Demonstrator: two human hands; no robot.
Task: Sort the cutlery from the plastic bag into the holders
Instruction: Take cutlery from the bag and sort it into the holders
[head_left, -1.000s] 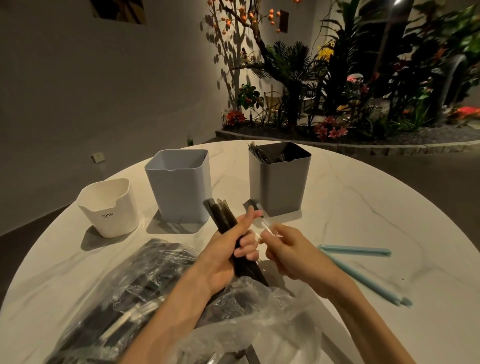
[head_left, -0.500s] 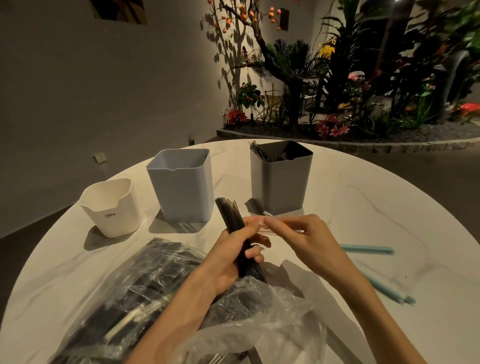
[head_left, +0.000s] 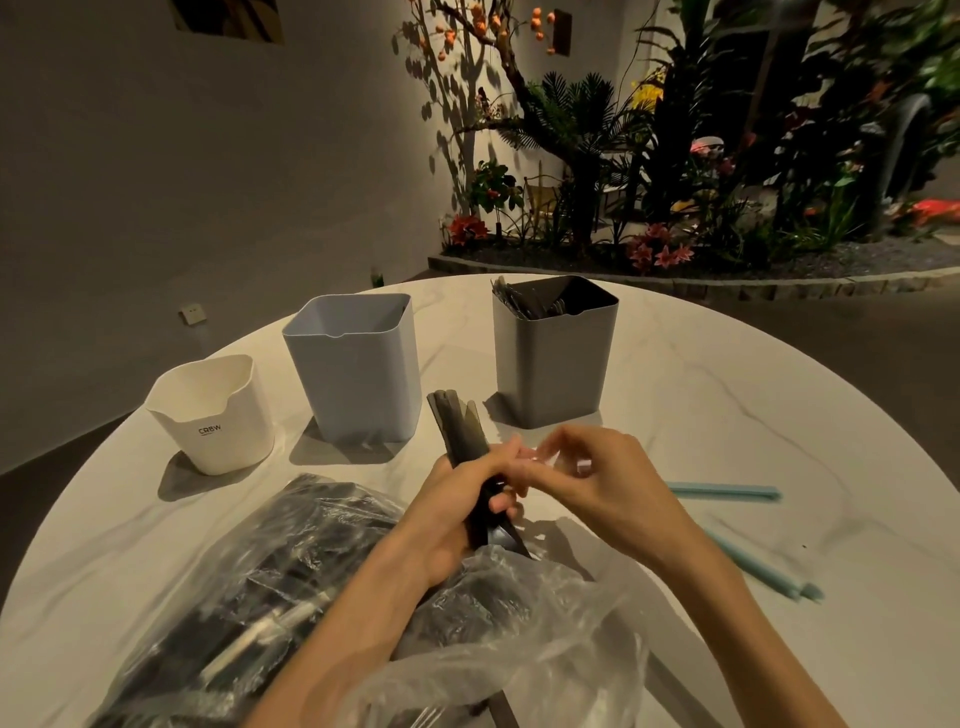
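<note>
My left hand (head_left: 460, 512) grips a bundle of dark plastic cutlery (head_left: 460, 434) upright over the table, handles pointing up. My right hand (head_left: 597, 478) is right beside it, fingers curled, pinching something thin and clear that is blurred. The clear plastic bag (head_left: 291, 587) full of dark cutlery lies in front of me. Three holders stand behind: a white one (head_left: 213, 415) at the left, a pale blue one (head_left: 358, 374) in the middle, a grey one (head_left: 553, 358) at the right with dark cutlery inside.
Two light blue sticks (head_left: 724, 491) (head_left: 763, 574) lie on the white marble round table (head_left: 727, 405) at the right. A planted bed with flowers lies beyond the table's far edge. A grey wall is at the left.
My right hand has drawn a thin clear piece away from the bundle and lifted slightly. The left hand has raised the bundle a little more upright.
</note>
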